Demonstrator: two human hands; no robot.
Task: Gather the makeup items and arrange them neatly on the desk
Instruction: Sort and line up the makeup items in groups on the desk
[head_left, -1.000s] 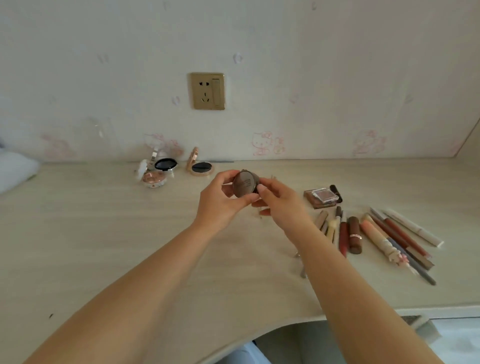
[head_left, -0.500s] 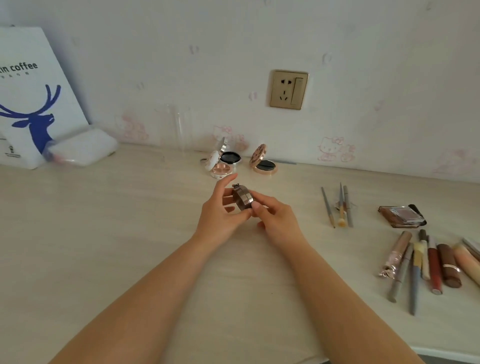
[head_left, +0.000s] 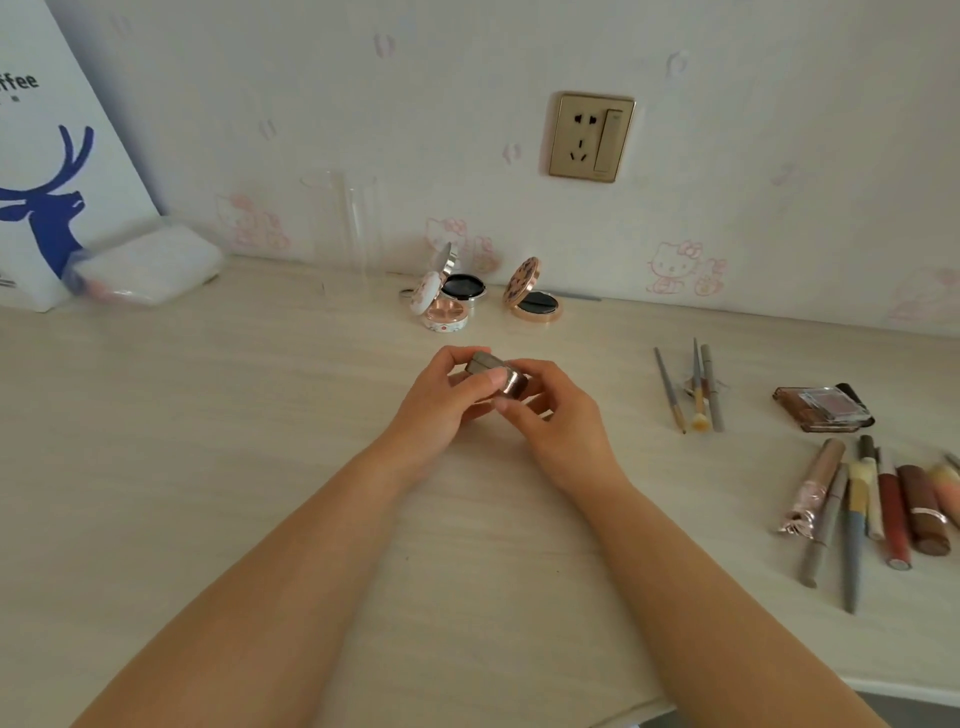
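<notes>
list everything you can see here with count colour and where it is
small round metallic compact: 1, grey-brown, held in both hands above the desk centre
open round compacts: 3, one white, one silver, one rose-gold, near the wall at the back
thin makeup brushes: 3, grey and tan, right of centre
rectangular eyeshadow palette: 1, brown with clear lid, far right
lipsticks, pencils and tubes: about eight, red, brown, grey, pink, right edge
white paper bag with blue deer: 1, back left
white packet: 1, beside the bag
gold wall socket: 1, on the wall
pale wooden desk: 1
left hand: grips the compact
right hand: grips the compact
</notes>
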